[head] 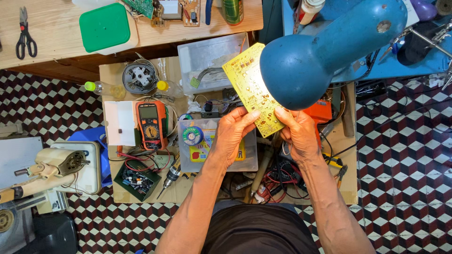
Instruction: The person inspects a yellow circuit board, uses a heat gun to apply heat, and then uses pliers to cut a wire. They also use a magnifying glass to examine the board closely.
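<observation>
A yellow circuit board is held up under a blue desk lamp, tilted, its trace side lit. My left hand grips its lower left edge, thumb on the face. My right hand pinches the lower right corner. The lamp's shade hides the board's right part. Below the hands lies a clear plastic box with a coil of solder on its lid.
An orange multimeter with red leads lies to the left, a small drill and a tray of parts below it. Scissors and a green-lidded box sit on the wooden bench. A white appliance stands far left on the checkered floor.
</observation>
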